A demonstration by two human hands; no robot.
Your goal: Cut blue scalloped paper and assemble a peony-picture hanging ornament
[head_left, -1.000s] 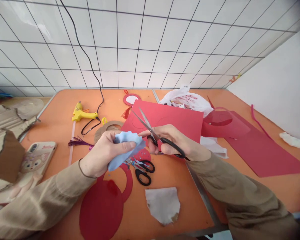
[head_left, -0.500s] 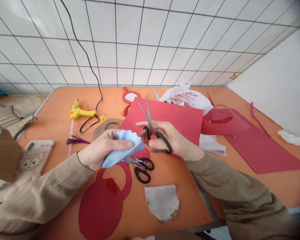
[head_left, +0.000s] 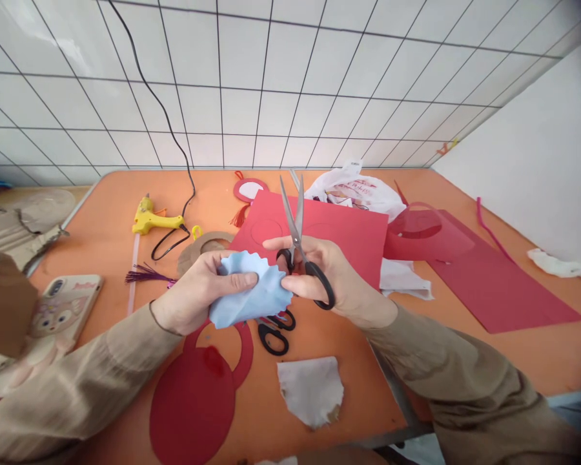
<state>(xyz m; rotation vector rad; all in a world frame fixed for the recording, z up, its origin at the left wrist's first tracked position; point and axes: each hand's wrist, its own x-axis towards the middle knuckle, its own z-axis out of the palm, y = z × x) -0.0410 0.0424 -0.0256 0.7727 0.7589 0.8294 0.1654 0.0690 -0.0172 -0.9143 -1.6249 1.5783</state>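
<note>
My left hand [head_left: 201, 292] pinches a piece of light blue cloth [head_left: 252, 294] with a scalloped edge between thumb and fingers. In my right hand [head_left: 336, 284] is a pair of scissors [head_left: 296, 236], blades parted and pointing up and away; the thumb of that hand touches or nearly touches the cloth's right edge. Below the cloth lies a second pair of scissors with black handles [head_left: 274, 339], its blades hidden. Near it are a red paper ring [head_left: 245, 349], a dark red disc [head_left: 193, 407] and a ragged grey-white cloth scrap [head_left: 310, 391].
Red card [head_left: 353, 242] with drawn circles lies behind my hands. A yellow glue gun [head_left: 155, 219] with a black cord, a cardboard ring [head_left: 188, 255] and a phone [head_left: 70, 316] are at left. A plastic bag [head_left: 358, 190] and dark red sheet [head_left: 498, 284] are to the right.
The blue cloth has been opened out flatter toward me. My right hand's scissors have turned more upright, and its thumb has come to the cloth's edge. The view has shifted slightly.
</note>
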